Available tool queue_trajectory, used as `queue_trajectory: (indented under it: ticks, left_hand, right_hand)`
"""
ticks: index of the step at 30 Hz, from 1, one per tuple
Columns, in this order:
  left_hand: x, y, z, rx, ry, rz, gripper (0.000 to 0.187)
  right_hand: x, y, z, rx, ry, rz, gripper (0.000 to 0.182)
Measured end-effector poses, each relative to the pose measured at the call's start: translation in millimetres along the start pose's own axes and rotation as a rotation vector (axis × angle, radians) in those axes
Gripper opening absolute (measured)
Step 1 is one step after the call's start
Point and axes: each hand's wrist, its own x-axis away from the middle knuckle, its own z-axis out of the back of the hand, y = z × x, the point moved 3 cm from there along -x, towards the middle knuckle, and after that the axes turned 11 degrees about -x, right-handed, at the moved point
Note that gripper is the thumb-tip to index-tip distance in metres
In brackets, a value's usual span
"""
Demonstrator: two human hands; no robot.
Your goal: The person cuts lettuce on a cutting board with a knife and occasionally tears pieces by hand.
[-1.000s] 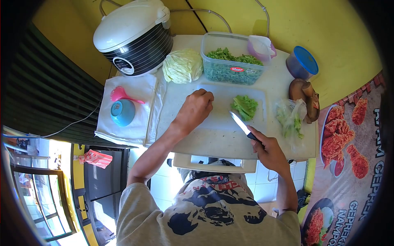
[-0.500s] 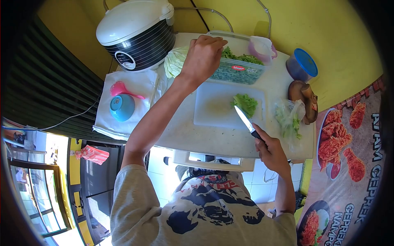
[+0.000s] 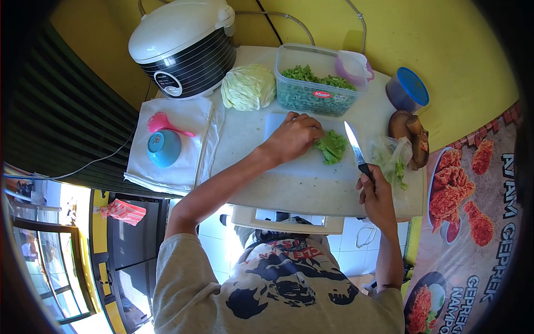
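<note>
My right hand (image 3: 378, 192) grips the black handle of a kitchen knife (image 3: 354, 143), its blade pointing up and away, just right of the lettuce. A small piece of green lettuce (image 3: 332, 149) lies on the white cutting board (image 3: 311, 167). At the lettuce's left edge, my left hand (image 3: 295, 137) has its fingers bent together and pressed on the leaf; the fingertips are partly hidden. Behind the board stands a clear plastic container (image 3: 317, 100) filled with chopped lettuce. A pale cabbage (image 3: 248, 88) sits to its left.
A rice cooker (image 3: 186, 50) stands at the back left. On white sheets (image 3: 192, 161) rest a blue bowl (image 3: 164, 148) and a pink ladle (image 3: 161, 122). At right are a plastic bag with greens (image 3: 397, 161), a blue-lidded tub (image 3: 409, 90) and a brown mortar with pestle (image 3: 408, 131).
My left hand has come down from above the container to the lettuce on the board. My right hand has shifted the knife right, away from the leaf, with its blade now more upright.
</note>
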Motion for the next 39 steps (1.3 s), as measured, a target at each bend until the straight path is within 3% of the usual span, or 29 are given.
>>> queue_trajectory:
  ticks: [5,8,11,14,17,20,23,25,31,34,39]
  left_hand:
    - [-9,0,13,0.081,-0.052,0.062,0.018]
    - [-12,-1,23,0.243,0.081,0.099,0.014]
    - [-14,8,46,0.529,0.063,0.181,0.013]
    - [-11,10,52,0.728,0.095,0.102,0.009]
    - [-5,11,59,1.079,-0.095,0.243,0.009]
    - [2,13,65,1.103,-0.218,0.212,0.011]
    - [14,10,65,1.065,-0.263,0.331,0.017]
    - [27,11,56,1.218,-0.115,0.387,0.02]
    - [60,25,32,1.404,0.025,0.571,0.025]
    - [69,16,29,1.456,0.088,0.61,0.022]
    - [82,8,33,1.548,0.009,0.711,0.021]
  right_hand:
    - [-7,2,1,0.021,0.025,0.04,0.023]
    - [-12,-4,6,-0.021,0.124,0.093,0.021]
    - [-17,-15,8,0.036,0.172,0.244,0.019]
    - [-23,-36,-1,0.007,0.128,0.321,0.025]
    - [-34,-47,-14,-0.068,0.03,0.333,0.034]
    - [-54,-47,-36,-0.181,-0.066,0.456,0.041]
    - [-64,-37,-49,-0.227,-0.188,0.353,0.03]
    - [-67,-35,-47,-0.157,-0.292,0.164,0.023]
    - [-65,-36,-68,-0.345,-0.285,-0.038,0.018]
    - [-70,-24,-70,-0.345,-0.301,-0.046,0.018]
    - [-74,-18,-71,-0.301,-0.256,-0.055,0.016]
